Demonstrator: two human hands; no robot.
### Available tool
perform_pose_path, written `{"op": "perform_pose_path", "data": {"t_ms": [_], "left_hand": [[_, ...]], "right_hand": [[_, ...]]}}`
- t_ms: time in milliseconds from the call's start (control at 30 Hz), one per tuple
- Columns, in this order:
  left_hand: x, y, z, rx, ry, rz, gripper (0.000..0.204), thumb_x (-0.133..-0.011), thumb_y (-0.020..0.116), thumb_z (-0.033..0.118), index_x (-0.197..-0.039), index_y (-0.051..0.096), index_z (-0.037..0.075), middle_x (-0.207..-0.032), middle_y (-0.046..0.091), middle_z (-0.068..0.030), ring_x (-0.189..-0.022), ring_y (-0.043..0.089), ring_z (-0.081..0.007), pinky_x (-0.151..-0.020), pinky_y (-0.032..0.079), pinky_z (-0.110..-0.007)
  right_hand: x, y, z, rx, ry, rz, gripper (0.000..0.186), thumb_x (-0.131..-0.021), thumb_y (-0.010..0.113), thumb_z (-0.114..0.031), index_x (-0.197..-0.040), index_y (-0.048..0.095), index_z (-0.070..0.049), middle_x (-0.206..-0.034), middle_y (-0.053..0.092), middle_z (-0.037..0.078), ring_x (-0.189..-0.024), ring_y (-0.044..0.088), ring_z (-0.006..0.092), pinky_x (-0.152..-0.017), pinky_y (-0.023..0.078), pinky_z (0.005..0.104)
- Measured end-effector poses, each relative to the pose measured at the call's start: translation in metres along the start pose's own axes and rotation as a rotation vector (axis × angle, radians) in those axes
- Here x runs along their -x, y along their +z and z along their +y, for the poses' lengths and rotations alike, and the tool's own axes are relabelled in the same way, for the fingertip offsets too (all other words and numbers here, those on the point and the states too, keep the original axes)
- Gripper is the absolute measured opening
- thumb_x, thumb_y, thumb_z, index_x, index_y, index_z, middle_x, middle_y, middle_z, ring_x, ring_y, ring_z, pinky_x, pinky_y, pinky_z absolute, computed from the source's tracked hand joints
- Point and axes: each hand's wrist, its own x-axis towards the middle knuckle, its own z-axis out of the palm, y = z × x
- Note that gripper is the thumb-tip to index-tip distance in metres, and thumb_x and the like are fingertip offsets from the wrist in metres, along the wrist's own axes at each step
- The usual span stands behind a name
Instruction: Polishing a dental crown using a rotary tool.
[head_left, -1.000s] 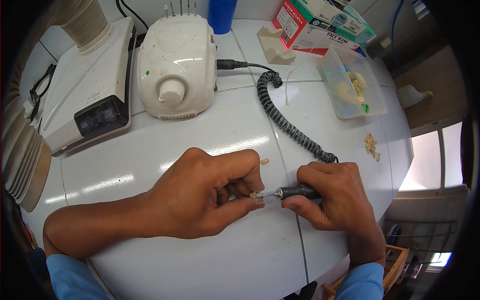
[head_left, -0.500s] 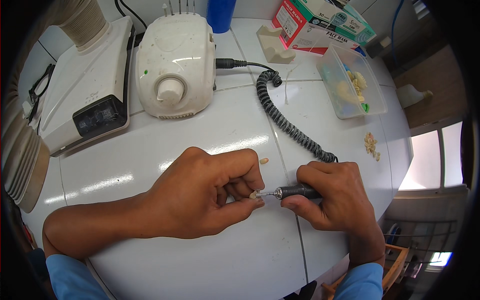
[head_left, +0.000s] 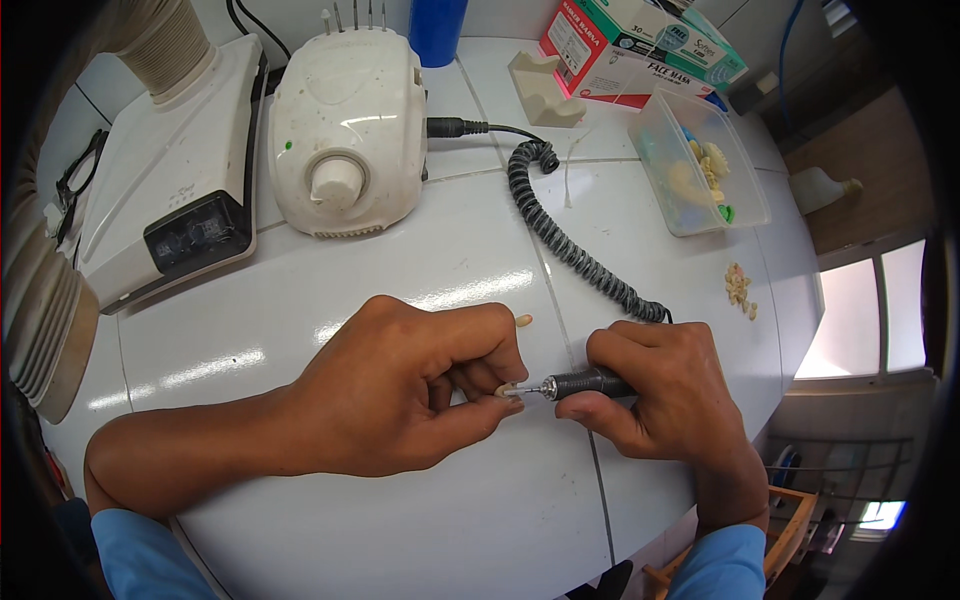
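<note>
My left hand is closed, pinching a small cream-coloured artificial tooth between thumb and fingertips; most of the piece is hidden. My right hand wraps round a black rotary handpiece lying nearly level, its thin metal bur pointing left. The bur's tip meets the tooth, or is very close to it. Just beyond my left index finger, another small cream piece rests on the white tiled table. From the handpiece, a coiled dark cord runs back to a cream control unit with a round knob.
A white machine with a dark panel and a ribbed hose stands at the left. Back right are a cream rest, stacked mask boxes and a clear tub of tooth models. Several small cream pieces lie near the right edge.
The whole view has shifted very slightly. Both hands keep their grips, and the bur stays at the tooth, which seems slightly turned between the left fingertips.
</note>
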Motion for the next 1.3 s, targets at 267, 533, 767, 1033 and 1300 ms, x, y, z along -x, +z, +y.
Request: {"op": "perform_pose_path", "data": {"t_ms": [267,533,767,1033,1300], "left_hand": [[0.0029,0.0037,0.0001,-0.066,0.062,0.073,0.018,-0.090,0.085,0.003,-0.100,0.071,0.000,-0.077,0.076,-0.0065,-0.068,0.075,-0.0111,-0.055,0.056,-0.024],[0.0026,0.0025,0.0023,-0.045,0.013,0.075,0.019,-0.090,0.085,0.002,-0.100,0.070,-0.001,-0.079,0.078,-0.0079,-0.071,0.078,-0.0119,-0.060,0.061,-0.024],[0.0026,0.0036,0.0031,-0.050,-0.004,0.077,0.019,-0.091,0.085,0.000,-0.099,0.069,-0.002,-0.081,0.079,-0.0099,-0.079,0.081,-0.0149,-0.069,0.066,-0.026],[0.0026,0.0039,0.0024,-0.056,0.001,0.070,0.021,-0.091,0.087,0.001,-0.100,0.068,-0.001,-0.084,0.080,-0.0104,-0.082,0.082,-0.0155,-0.071,0.067,-0.026],[0.0019,0.0044,0.0025,-0.048,-0.043,0.067,0.022,-0.091,0.087,0.002,-0.100,0.067,-0.001,-0.085,0.081,-0.0103,-0.082,0.082,-0.0149,-0.072,0.068,-0.026]], "right_hand": [[0.0030,0.0013,0.0029,-0.027,0.039,0.021,0.053,-0.095,0.081,-0.059,-0.082,0.066,-0.010,-0.062,0.059,0.002,-0.051,0.061,0.0236,-0.046,0.041,0.0389],[0.0024,0.0040,-0.0022,-0.004,0.047,0.038,0.051,-0.095,0.080,-0.058,-0.082,0.065,-0.010,-0.063,0.060,0.002,-0.051,0.062,0.0236,-0.047,0.041,0.0394],[0.0014,0.0032,-0.0030,0.023,0.040,0.037,0.052,-0.096,0.079,-0.058,-0.081,0.064,-0.011,-0.063,0.060,0.002,-0.052,0.063,0.0238,-0.047,0.042,0.0399],[0.0020,0.0038,-0.0028,0.021,0.044,0.040,0.052,-0.096,0.079,-0.058,-0.081,0.064,-0.011,-0.063,0.060,0.002,-0.052,0.062,0.0244,-0.046,0.041,0.0402],[0.0021,0.0036,-0.0023,0.023,0.041,0.034,0.053,-0.096,0.079,-0.059,-0.079,0.064,-0.010,-0.061,0.057,0.002,-0.051,0.061,0.0234,-0.046,0.040,0.0396]]}}
